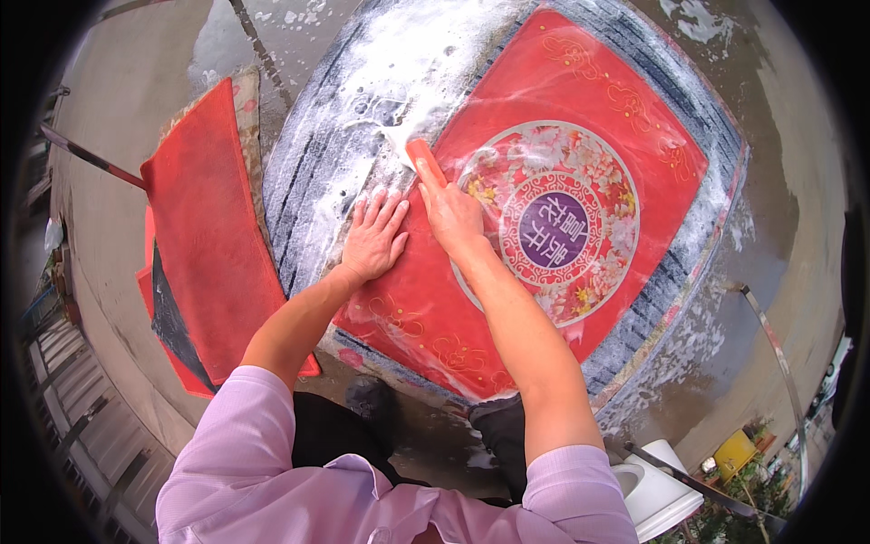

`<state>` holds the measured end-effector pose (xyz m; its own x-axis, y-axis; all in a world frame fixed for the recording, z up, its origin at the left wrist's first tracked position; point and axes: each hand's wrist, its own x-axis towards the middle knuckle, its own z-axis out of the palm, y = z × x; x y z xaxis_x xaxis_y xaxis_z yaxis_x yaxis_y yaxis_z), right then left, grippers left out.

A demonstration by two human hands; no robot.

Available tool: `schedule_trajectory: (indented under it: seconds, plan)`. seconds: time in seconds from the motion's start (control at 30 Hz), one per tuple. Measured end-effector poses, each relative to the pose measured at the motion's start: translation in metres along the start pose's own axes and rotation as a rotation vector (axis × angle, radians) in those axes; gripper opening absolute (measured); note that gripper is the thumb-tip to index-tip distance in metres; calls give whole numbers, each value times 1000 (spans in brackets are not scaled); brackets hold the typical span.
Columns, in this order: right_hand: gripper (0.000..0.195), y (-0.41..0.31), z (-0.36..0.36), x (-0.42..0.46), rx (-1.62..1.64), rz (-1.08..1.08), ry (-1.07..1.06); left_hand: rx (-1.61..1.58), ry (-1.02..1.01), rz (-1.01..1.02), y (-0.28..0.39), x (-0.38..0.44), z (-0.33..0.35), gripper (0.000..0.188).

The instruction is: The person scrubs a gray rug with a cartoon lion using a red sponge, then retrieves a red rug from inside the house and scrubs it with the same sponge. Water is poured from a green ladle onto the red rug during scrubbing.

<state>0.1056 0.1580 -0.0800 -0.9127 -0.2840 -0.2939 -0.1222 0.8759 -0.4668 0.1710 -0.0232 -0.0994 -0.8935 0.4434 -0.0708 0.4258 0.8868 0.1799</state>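
Note:
My right hand [459,214] grips the orange handle [428,162] of what looks like a scrub brush. Its far end is white and sits in suds, so its exact shape is hard to make out. Beneath my arms lies a wet red floor mat [414,333] with a round floral medallion that bears writing. My left hand [375,234] rests palm down across the mat's left edge, fingers slightly spread, holding nothing. Under the mat is a larger blue-grey striped rug [306,183], and thick white foam [408,41] covers its upper left part.
Left of the rug, a red mat [211,238] with a dark underside hangs over a support with a dark bar [92,156]. Wet concrete [761,224] surrounds the rug. At lower right are a white bucket [656,486], a thin curved rail [778,347] and a yellow container [735,454] near plants.

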Motion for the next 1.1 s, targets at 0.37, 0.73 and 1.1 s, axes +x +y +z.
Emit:
schedule_trajectory:
  seconds: [0.37, 0.73, 1.1]
  plan:
    - [48, 51, -19, -10, -112, 178, 336, -129, 36, 28, 0, 6, 0, 59]
    - [46, 253, -93, -87, -44, 667, 658, -94, 75, 34, 1, 10, 0, 58]
    - [47, 97, -34, -18, -233, -254, 179, -41, 32, -14, -7, -4, 0, 57]
